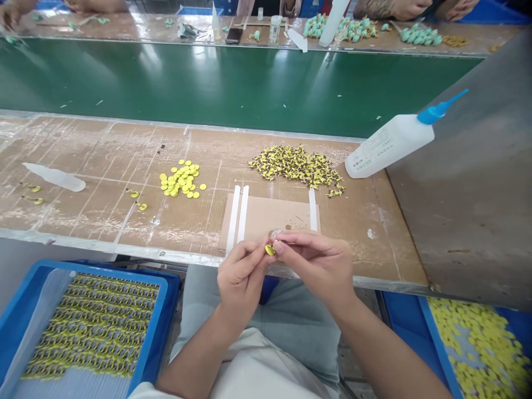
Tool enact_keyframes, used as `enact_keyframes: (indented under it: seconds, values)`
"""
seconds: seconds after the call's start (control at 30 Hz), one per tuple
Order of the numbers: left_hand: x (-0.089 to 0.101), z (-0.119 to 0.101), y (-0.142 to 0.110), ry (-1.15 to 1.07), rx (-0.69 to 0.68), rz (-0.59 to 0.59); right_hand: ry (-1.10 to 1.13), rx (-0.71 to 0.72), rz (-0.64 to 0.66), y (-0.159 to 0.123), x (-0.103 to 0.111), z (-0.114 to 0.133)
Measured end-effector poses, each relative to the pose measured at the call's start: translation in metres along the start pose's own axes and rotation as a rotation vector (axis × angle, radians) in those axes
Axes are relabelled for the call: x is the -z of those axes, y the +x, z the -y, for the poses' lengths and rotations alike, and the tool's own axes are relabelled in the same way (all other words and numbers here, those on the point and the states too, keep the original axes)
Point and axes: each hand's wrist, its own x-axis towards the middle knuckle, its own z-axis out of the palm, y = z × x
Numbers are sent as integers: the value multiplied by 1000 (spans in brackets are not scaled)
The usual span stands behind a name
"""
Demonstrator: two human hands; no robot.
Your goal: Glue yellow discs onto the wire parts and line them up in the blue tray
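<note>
At desk front edge: left hand (241, 277) and right hand (316, 271) raised together, just above cardboard sheet (266, 216).
Held piece: small yellow disc (270, 250), between both hands, with silver ring-like part (275, 235) against it; probably one assembly, though fingertips hide most of it.
Fingers: left fingers (253, 256) pressed together, pinching disc edge; right fingers (299, 239) curled over the top, pinching same piece.
Handling: steady, even pressure from both sides looks best; hands kept close over sheet, so a slip lands on cardboard.
Around sheet: white strips (233, 219) on its left, loose yellow discs (180, 178) further left, heap of yellow-and-black parts (297, 169) behind, glue squeeze bottle (390, 141) with blue nozzle to the right.
Below desk: blue tray (120, 271) of yellow-and-black rows at left, blue tray (432, 332) of yellow discs at right.
Far side: green conveyor belt (208, 83), co-worker's hands (399, 8) beyond.
</note>
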Motion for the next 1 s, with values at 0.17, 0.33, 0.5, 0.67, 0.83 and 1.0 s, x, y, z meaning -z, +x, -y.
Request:
enact_keyframes:
  seconds: [0.17,0.33,0.5,0.67,0.83,1.0]
  values:
    - [1,1,0,-3,47,-14,69,-70,16,0,-3,-1]
    - [2,1,0,-10,132,-49,131,-168,14,1,-4,0]
    - [4,4,0,-31,100,-65,94,-178,1,0,-3,0]
    - [6,4,-1,-36,89,-45,36,-180,2,-1,-1,-2]
    - [12,7,-5,-64,105,-37,8,-186,28,0,-4,-5]
    - [26,5,-9,-25,65,-85,-55,-206,123,-3,-7,-1]
